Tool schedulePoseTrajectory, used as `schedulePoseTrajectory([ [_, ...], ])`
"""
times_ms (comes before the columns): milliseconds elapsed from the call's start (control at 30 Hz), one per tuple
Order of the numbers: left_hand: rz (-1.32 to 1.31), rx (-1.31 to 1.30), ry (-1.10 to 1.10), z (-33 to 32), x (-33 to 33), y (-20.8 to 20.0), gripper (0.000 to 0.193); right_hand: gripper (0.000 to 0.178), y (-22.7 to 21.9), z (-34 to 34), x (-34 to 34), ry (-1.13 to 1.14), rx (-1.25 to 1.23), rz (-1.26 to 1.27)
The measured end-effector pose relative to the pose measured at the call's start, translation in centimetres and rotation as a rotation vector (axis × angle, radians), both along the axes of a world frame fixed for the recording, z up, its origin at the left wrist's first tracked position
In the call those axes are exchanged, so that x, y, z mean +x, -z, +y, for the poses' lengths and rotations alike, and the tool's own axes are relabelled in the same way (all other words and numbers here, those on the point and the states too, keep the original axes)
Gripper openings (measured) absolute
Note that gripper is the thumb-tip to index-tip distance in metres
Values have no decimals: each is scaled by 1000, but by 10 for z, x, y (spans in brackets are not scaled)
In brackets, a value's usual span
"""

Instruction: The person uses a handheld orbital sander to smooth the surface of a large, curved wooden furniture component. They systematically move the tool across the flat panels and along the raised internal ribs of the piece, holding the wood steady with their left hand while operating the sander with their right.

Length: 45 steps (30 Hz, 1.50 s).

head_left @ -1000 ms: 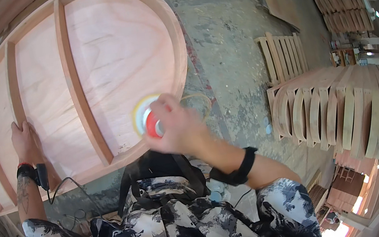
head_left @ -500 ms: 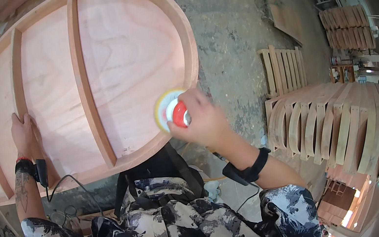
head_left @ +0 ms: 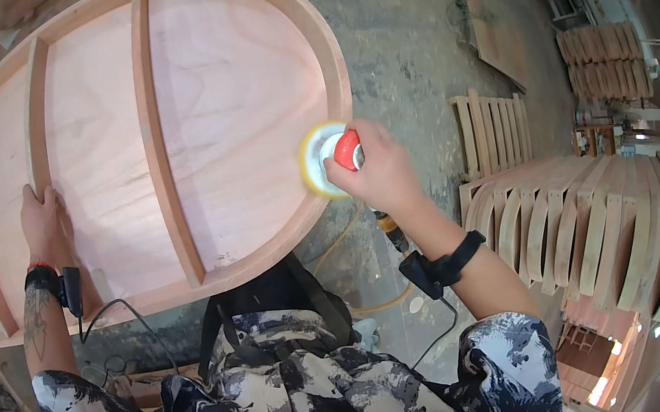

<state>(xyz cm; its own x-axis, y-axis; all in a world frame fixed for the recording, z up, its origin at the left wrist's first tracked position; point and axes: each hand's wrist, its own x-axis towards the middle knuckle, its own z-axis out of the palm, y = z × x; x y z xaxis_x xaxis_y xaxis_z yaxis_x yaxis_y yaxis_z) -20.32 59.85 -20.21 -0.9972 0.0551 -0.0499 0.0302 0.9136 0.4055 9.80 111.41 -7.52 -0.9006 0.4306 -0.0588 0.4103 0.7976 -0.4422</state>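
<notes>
A long wooden frame point(head_left: 330, 51) with a rounded right end lies before me, backed by a pale panel point(head_left: 237, 108) and divided by several crosspieces. My left hand point(head_left: 41, 221) grips one crosspiece point(head_left: 36, 106), its fingers partly hidden behind the wood. My right hand point(head_left: 380, 165) is closed around an air sander point(head_left: 347, 151) with a red top and a round, yellow-edged pad. That pad rests over the rim at the right curve of the frame. An air hose fitting point(head_left: 390, 231) hangs below my right wrist.
Curved wooden parts point(head_left: 582, 218) stand in a row at the right, near a slatted piece point(head_left: 495, 132). Farther back are more stacked wooden parts point(head_left: 605, 63) and a leaning board point(head_left: 499, 50). A yellowish hose point(head_left: 380, 306) trails across the concrete floor.
My right hand and the sander have moved right and slightly up along the curved rim. My left hand stays on the same crosspiece. The view has shifted slightly.
</notes>
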Motion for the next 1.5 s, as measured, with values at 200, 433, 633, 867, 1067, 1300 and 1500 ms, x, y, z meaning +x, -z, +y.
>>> schedulePoseTrajectory([
  [200, 18, -28, 18, 2, -1, 1, 37, 58, 3, -19, 18, -93, 60, 38],
  [433, 33, -45, 13, -5, -3, 6, 38, 56, -10, -98, 40, -258, -44, 4],
  [633, 0, -11, 18, 6, 2, -4, 39, 52, -8, -115, 40, -307, -108, 50],
  [867, 25, -27, 15, 3, 2, -3, 38, 51, -6, -66, 33, -207, 17, 37],
  [1067, 6, 3, 4, 4, -1, -2, 38, 53, -3, -27, 11, -67, -10, -11],
  [1300, 26, -6, 4, 3, -2, 3, 36, 58, 7, 27, -9, 25, 6, 52],
  [1500, 89, -1, 6, -7, -7, 12, 36, 59, 3, -4, 3, -20, 66, -12],
])
